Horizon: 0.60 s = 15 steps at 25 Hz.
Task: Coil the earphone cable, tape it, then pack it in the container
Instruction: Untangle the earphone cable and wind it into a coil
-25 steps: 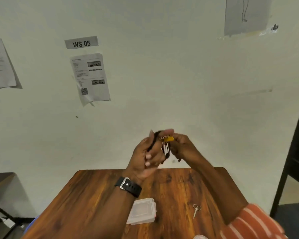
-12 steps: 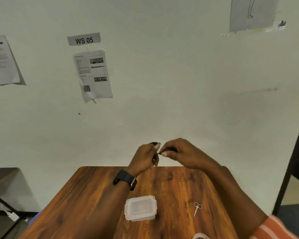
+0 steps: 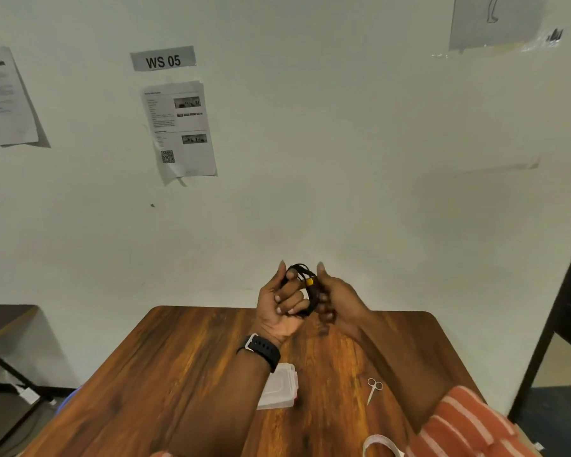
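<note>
Above the wooden table (image 3: 185, 374), left hand (image 3: 282, 311) and right hand (image 3: 335, 296) both grip the coiled black cable (image 3: 305, 285), fingers curled round it. Plastic container (image 3: 279, 387), then scissors (image 3: 373, 389), lie below.

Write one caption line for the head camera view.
Both hands hold the coiled black earphone cable above the wooden table.

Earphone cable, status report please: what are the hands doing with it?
Both hands up over the table. Left hand and right hand grip the coiled earphone cable. Container closed, partly under left forearm.
</note>
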Tool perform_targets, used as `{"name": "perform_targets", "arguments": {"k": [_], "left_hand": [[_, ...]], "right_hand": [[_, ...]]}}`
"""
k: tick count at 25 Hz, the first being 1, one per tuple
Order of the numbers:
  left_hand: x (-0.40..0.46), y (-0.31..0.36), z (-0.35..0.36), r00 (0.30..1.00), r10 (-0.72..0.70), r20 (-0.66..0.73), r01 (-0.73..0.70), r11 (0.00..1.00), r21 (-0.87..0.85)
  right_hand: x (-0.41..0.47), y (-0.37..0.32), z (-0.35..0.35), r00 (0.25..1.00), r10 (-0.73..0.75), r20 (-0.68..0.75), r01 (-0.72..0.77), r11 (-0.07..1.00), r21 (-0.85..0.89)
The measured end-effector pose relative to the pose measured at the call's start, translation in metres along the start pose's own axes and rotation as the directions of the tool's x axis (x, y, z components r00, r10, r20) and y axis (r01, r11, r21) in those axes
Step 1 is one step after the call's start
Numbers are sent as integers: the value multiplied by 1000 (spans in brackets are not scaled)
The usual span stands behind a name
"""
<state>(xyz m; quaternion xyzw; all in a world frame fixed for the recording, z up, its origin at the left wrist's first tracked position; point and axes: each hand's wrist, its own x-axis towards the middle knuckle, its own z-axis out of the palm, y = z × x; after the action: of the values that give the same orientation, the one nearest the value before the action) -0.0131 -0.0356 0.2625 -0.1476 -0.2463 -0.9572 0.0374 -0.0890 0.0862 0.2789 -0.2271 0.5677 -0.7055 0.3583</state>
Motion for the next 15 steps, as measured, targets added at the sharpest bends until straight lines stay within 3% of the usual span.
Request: {"name": "perform_targets", "arguments": {"k": [1,5,9,12,15], "left_hand": [[-1,-1,-9,999,22,-42,-24,999,-36],[-9,-8,-34,956,45,-291,-51,999,-13],[-42,-18,-69,894,-53,-446,118,986,120],[-67,-32,-105,777,-87,-624,310,915,259],[-87,-63,-142,595,29,-803,446,820,360]], "right_hand": [[-2,5,1,999,39,23,-39,999,29],[1,23,0,989,149,-6,-147,968,-205],[11,68,-17,926,375,-44,-377,921,-98],[12,119,-30,880,468,-80,-473,879,-63],[8,177,-33,843,479,-246,-503,863,-43]]}}
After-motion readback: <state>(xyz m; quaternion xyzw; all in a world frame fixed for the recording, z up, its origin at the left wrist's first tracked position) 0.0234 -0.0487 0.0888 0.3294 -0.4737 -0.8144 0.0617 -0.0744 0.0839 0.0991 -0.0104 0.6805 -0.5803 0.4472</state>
